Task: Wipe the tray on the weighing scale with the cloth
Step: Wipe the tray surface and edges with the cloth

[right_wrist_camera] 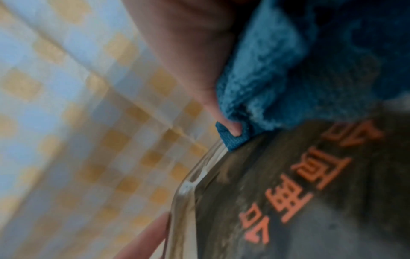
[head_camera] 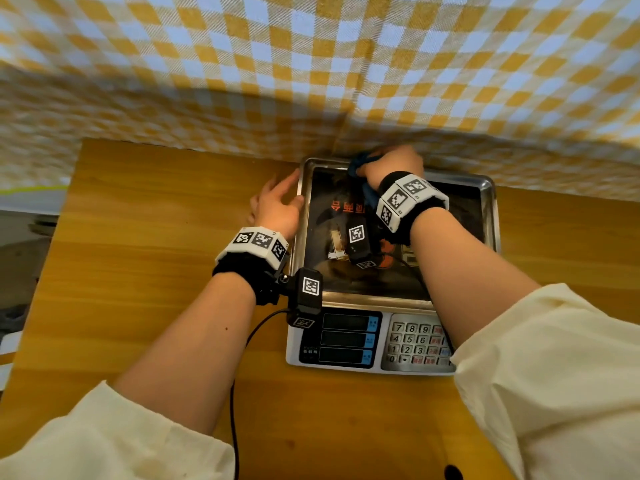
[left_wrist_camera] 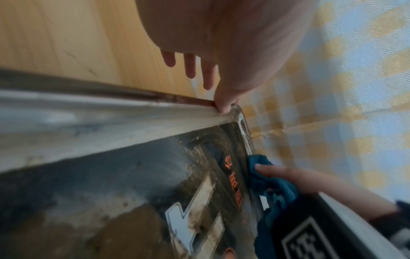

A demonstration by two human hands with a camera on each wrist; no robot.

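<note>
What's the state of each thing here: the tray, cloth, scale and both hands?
Tray: on the scale, shiny, reflective, smudged inside.
Cloth: blue, bunched, pressed against the tray's far edge.
Scale: on the wooden table, displays dark.
Left hand: fingers straight, thumb on the tray's left rim.
Right hand: grips the cloth at the tray's far edge.

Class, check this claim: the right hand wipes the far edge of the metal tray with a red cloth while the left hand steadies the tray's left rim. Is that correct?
One detail is wrong: the cloth is blue, not red, as the right wrist view shows. The right hand does wipe the far edge of the metal tray, and the left hand steadies its left rim.
</note>
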